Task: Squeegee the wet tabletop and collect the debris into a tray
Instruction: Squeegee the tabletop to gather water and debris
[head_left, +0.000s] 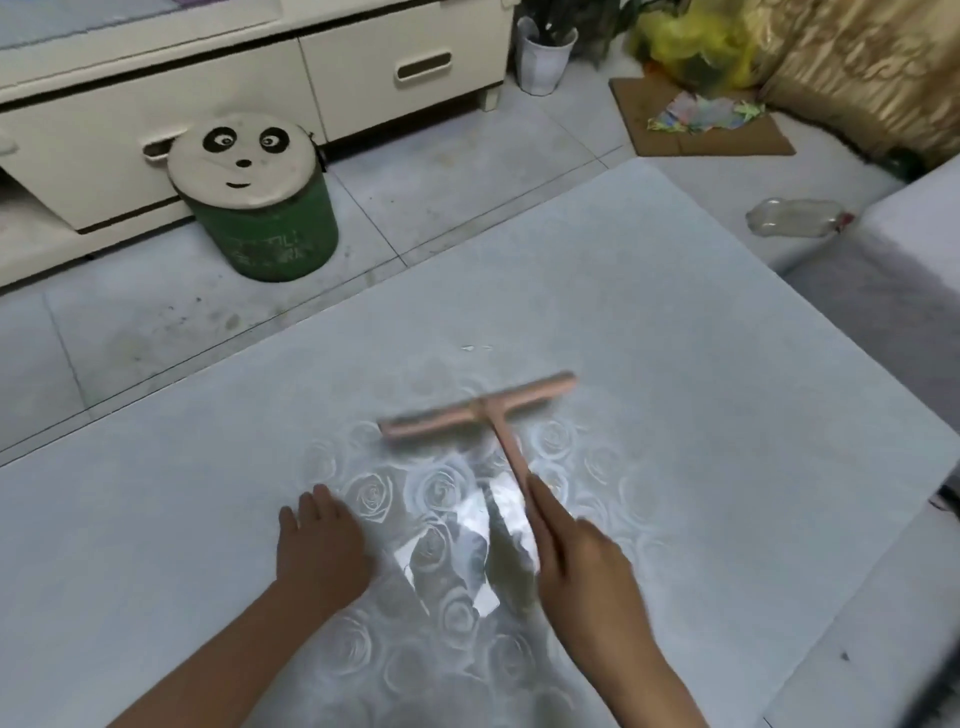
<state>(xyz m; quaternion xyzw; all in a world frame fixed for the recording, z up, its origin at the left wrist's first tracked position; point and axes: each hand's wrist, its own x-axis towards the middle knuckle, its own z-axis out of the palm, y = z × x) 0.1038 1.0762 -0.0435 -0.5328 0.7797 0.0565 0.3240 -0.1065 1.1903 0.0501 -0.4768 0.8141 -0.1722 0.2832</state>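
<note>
Left hand (319, 540): laid flat on the pale grey, rose-patterned glossy worktop (208, 519), fingers straight, holding nothing.

Right hand (576, 561): closed round the handle end of the pink plastic T-shaped squeegee (480, 410). The exact finger placement is blurred.

Squeegee position: the handle runs from the right hand forward and slightly left to the blade, which lies on the worktop ahead of both hands. The blade's long axis runs crosswise, with its left end nearer the hands and its right end farther off.

Small white flecks of debris (475, 347) lie just beyond the blade. No tray is in view.

Recommendation: keep the full blade edge pressed evenly on the surface, with the handle tilted low. Reach past the flecks before drawing back in one steady stroke, so that no streak or debris is left. The left hand should brace clear of the blade's path.
</note>
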